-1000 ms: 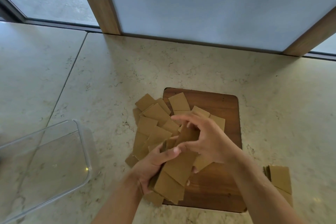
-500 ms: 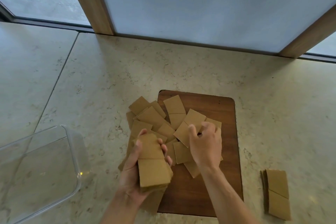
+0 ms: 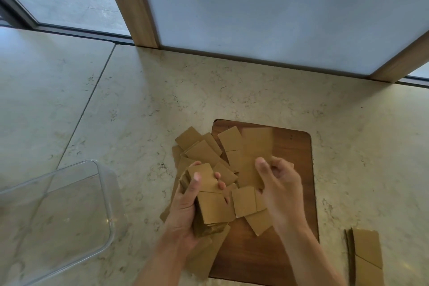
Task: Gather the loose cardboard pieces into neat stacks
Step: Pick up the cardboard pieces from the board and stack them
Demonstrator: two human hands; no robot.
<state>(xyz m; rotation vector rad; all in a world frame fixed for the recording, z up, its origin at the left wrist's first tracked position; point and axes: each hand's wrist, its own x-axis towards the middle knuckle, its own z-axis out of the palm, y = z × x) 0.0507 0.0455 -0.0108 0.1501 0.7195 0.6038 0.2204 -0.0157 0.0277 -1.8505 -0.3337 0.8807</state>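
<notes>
Several loose brown cardboard pieces point(image 3: 202, 151) lie overlapping across the left part of a dark wooden board point(image 3: 296, 148) and onto the stone counter. My left hand point(image 3: 183, 213) grips a thick stack of gathered cardboard pieces point(image 3: 214, 212) just above the pile's near left side, thumb on top. Over the middle of the pile, my right hand point(image 3: 282, 188) has curled fingers and pinches one long cardboard piece point(image 3: 255, 146), which looks blurred. A small finished stack of cardboard point(image 3: 365, 260) lies on the counter at the lower right.
A clear plastic container point(image 3: 69, 216) stands open on the counter at the lower left. A window with wooden frame posts point(image 3: 130, 2) runs along the back edge of the marble counter point(image 3: 162, 90).
The left hand has drawn its gathered stack slightly back and left. The right hand has lifted a piece from the pile and shifted toward the board's middle.
</notes>
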